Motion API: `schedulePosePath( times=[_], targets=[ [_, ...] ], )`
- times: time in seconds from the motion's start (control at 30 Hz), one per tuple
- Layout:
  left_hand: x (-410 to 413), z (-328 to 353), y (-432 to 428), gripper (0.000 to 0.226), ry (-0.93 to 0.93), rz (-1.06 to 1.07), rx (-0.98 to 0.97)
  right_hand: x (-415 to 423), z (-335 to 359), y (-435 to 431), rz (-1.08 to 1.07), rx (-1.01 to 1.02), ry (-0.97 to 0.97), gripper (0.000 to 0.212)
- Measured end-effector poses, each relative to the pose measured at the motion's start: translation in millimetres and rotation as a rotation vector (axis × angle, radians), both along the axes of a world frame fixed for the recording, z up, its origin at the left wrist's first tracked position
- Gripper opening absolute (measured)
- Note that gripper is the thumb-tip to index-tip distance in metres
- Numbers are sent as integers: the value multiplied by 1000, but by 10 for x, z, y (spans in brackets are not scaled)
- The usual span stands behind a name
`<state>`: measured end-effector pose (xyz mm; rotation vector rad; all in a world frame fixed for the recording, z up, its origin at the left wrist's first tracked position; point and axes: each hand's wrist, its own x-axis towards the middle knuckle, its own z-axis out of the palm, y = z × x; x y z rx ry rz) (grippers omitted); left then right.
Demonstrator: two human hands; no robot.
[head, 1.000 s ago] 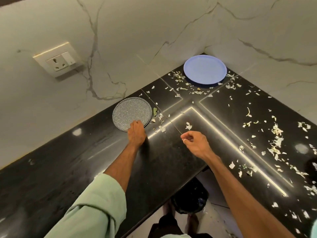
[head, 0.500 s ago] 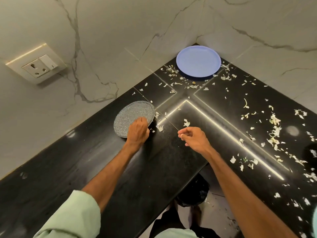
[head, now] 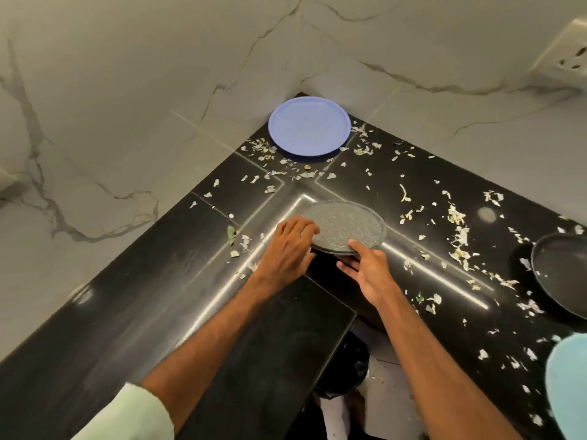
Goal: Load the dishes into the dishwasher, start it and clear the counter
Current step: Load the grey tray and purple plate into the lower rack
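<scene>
Grey and speckled, the plate [head: 344, 225] sat at mid-frame, its near edge over the inner corner of the black counter [head: 158, 312]. The left hand [head: 286, 252] curled its fingers over the left rim. The right hand [head: 370, 271] pinched the near rim, thumb above, fingers beneath. Stiff, lightish, probably breakable, I judged: best gripped at opposite rims.

Veined marble wall [head: 127, 90] rising at the far side, wall socket [head: 568, 58] sitting far right, dark bag [head: 349, 369] lying near, below, on pale floor [head: 390, 392].
</scene>
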<state>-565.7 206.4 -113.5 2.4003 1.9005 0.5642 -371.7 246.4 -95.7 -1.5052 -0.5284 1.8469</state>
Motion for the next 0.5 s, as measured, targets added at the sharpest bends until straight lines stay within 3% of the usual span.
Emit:
schedulePosePath(
  times=[0.1, 0.37, 0.5],
  targets=[
    [-92, -190, 384, 55, 34, 41, -63, 295, -123, 132, -108, -48, -26, 38],
    [-196, -582, 1587, 27, 20, 263, -169, 548, -449, 406, -186, -81, 47, 36],
    [-173, -605, 2191, 37, -297, 506, -304, 590, -587, 436, -199, -112, 79, 35]
  ],
)
